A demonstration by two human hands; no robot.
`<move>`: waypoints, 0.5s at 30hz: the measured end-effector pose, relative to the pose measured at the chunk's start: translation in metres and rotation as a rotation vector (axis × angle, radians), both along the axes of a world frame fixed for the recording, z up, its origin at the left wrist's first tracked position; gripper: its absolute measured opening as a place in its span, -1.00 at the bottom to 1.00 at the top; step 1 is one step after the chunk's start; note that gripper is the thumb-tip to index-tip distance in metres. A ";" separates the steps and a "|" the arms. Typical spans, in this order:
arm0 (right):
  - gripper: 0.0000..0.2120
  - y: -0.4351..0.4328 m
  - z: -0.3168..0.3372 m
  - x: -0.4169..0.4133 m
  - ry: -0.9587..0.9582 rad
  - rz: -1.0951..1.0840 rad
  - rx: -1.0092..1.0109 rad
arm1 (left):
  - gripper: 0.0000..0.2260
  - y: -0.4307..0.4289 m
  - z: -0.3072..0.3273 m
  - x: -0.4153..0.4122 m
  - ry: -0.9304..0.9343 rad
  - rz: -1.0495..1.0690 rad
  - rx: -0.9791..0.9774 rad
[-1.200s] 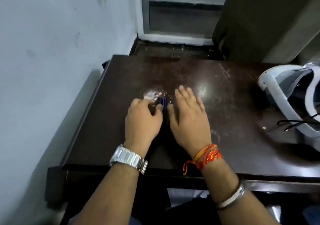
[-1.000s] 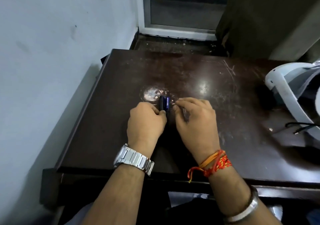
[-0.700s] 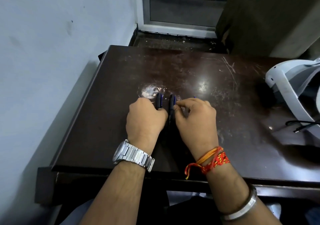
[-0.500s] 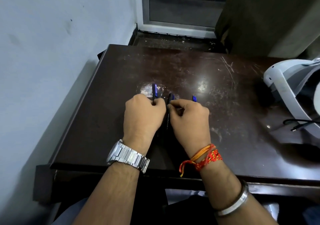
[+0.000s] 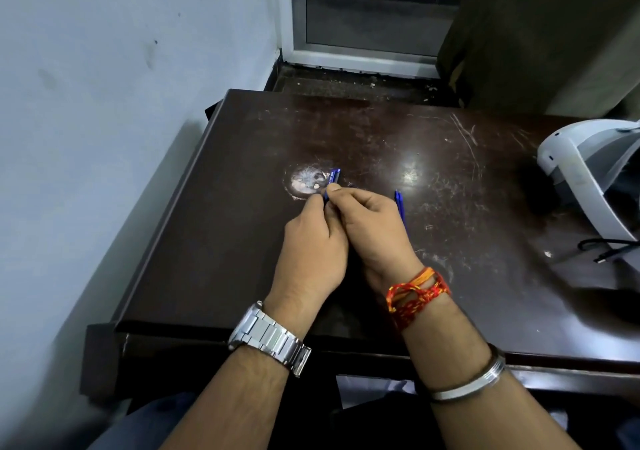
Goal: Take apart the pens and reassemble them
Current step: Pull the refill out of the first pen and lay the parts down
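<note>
A slim blue plastic pen (image 5: pixel 331 181) pokes up and away from between the two hands, its far end over a pale worn round patch (image 5: pixel 305 183) on the dark brown scratched wooden desk (image 5: pixel 450 179). The left hand (image 5: pixel 313 250) and the right hand (image 5: pixel 372 229) are pressed together near the middle of the desk. The grip of each is clenched on this pen: the right thumb lies along its top, the left fingertips pinch it from the left side. The lower part of the pen is hidden inside the hands.

A second thin blue pen piece (image 5: pixel 400 205) lies flat on the desk just right of the right hand, partly hidden behind its knuckles; whether the hand touches it cannot be told.

The left wrist wears a silver metal link watch (image 5: pixel 270 340). The right wrist carries red and orange threads (image 5: pixel 417 292), and a plain steel bangle (image 5: pixel 467 378) sits lower on the forearm. At the desk's right edge stands a white and grey plastic headset (image 5: pixel 588 169), with a black cable (image 5: pixel 606 250) beside it.
</note>
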State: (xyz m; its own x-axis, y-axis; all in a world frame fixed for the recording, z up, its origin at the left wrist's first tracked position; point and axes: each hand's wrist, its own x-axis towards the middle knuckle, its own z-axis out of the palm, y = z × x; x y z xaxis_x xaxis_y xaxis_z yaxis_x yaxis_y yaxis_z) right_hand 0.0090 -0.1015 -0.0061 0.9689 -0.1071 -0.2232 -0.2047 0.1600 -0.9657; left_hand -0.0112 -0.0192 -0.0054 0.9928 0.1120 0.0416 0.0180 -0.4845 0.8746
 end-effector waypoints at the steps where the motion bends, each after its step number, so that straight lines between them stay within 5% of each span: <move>1: -0.75 0.001 0.001 0.000 -0.011 0.005 0.010 | -0.82 0.001 0.000 0.001 -0.008 0.014 -0.003; 15: -0.71 0.008 0.006 0.001 -0.042 -0.127 0.115 | -0.77 -0.004 0.001 0.005 0.058 0.090 -0.098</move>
